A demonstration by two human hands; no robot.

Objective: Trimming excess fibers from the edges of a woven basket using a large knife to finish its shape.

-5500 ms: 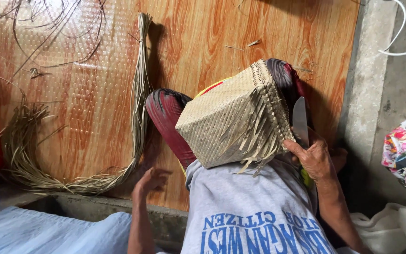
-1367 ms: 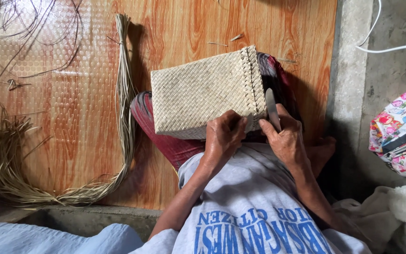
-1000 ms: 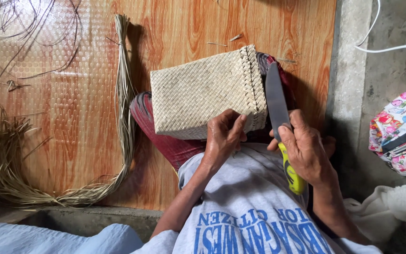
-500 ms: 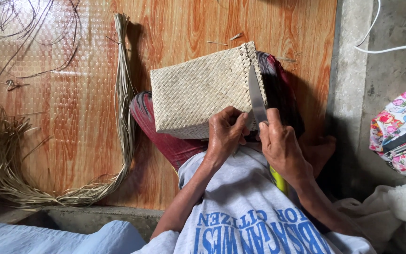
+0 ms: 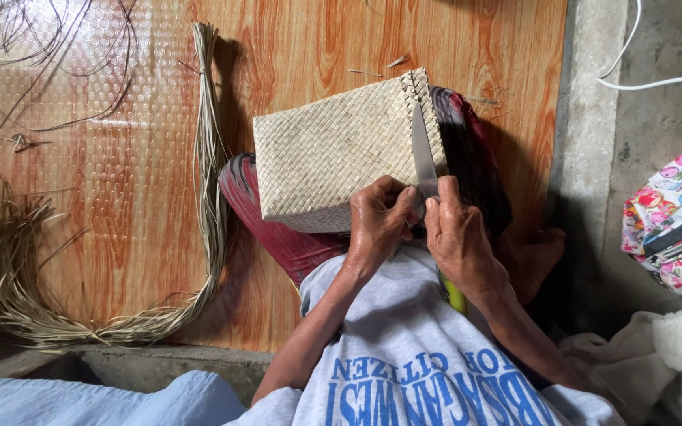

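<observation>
Our right hand pinches the knife; our left hand clamps the woven basket just beside it, so a slip could cut its fingers.

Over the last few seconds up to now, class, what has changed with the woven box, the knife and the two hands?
The woven box was turned so its flat side faces up. The left hand, earlier down and empty, came up to grip its near edge. The right hand lifted the knife clear, then brought it back against the box's braided edge. The bundle of straw strips and the wood-patterned floor stayed as they were.
</observation>
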